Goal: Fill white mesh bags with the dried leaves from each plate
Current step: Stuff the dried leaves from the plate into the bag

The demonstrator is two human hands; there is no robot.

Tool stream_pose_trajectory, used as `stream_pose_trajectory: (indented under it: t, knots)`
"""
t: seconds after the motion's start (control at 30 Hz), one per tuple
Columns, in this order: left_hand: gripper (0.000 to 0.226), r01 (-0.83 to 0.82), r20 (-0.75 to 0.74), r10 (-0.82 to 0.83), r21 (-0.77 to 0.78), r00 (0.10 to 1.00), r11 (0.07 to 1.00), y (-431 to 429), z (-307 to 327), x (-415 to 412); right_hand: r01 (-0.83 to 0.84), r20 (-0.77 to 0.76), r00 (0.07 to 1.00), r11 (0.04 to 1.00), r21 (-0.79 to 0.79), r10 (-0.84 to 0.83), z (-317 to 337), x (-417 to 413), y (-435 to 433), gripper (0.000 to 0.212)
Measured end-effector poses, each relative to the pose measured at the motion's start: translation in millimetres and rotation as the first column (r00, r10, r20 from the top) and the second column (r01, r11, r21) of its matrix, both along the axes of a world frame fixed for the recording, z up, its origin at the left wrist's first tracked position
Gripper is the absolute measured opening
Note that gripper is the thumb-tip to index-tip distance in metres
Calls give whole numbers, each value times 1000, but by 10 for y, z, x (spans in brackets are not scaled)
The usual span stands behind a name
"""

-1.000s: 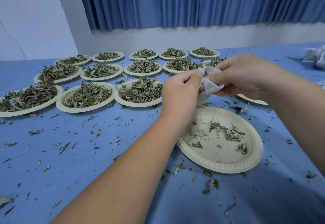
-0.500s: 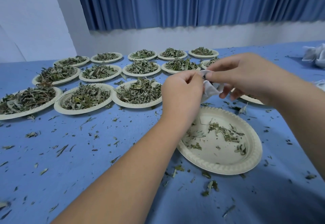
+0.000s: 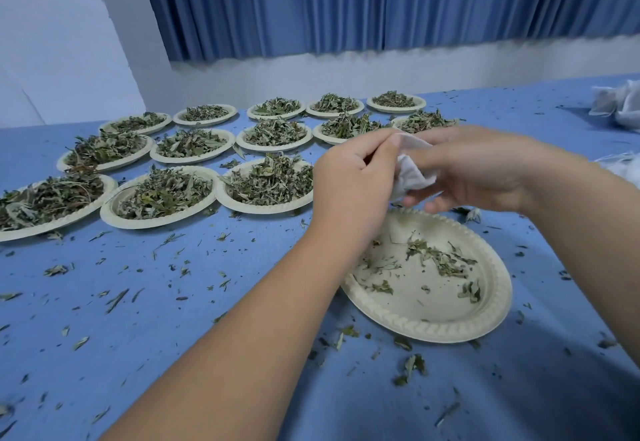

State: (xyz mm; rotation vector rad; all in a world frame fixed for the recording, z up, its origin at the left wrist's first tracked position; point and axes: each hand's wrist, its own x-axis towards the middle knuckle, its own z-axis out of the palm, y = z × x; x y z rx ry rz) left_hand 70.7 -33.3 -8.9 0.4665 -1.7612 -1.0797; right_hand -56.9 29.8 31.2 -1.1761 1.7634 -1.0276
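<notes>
Pinching the white mesh bag [image 3: 412, 173] between them, left hand [image 3: 349, 186] and right hand [image 3: 481, 166], both grips clamped (above plate [image 3: 500, 290]).

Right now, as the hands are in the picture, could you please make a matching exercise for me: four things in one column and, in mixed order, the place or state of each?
Things:
1. white mesh bag
2. nearest plate
3. white bundle
4. leftmost plate

Places or states:
a. heaped with leaves, cut off by the left picture edge
b. pinched between the left hand and the right hand
c. almost empty, only a few leaves left
d. lying at the far right picture edge

Pairs: 1-b, 2-c, 3-d, 4-a
</notes>
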Motion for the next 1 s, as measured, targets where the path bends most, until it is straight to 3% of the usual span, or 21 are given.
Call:
stream_pose_trajectory:
  t: [0.07,0.13,0.3,0.43,0.57,0.63,0.73,0.83,0.9,1.0]
  knots:
    - [32,-12,-27,13,56,1000,998,-13,7,-2,-24,163,986,996,-82,38,-23,-32,22,29]
    - [27,6,-29,-3,100,1000,995,-18,10,-8,60,170,985,986,-156,-33,-70,-26,-11,33]
    - [23,138,-19,-137,143,990,980,13,1,-10,241,-65,963,946,-217,-260,-142,70,-123,3]
    - [28,121,8,-123,121,992,985,-17,-7,11,255,-212,928,937,-238,-307,-151,34,-82,17]
    - [24,-62,-19,66,180,998,982,-123,-40,9,230,-201,936,933,-276,-290,-236,-42,149,36]
    - [21,-116,-37,127,220,991,969,-168,-55,12,195,-307,907,934,-300,-288,-289,-77,289,49]
    - [23,-132,-70,154,244,986,961,-200,-62,17,-35,-554,820,953,-301,-145,-378,-31,412,50]
    - [23,-119,-93,148,264,985,957,-231,-67,14,-243,-755,645,969,-53,120,-498,103,401,74]
    - [22,-127,-90,155,260,984,957,-248,-76,19,-321,-799,555,946,51,231,-579,172,373,85]
    - [23,-129,-87,156,258,984,957,-263,-80,30,-404,-817,501,912,72,287,-644,226,352,79]
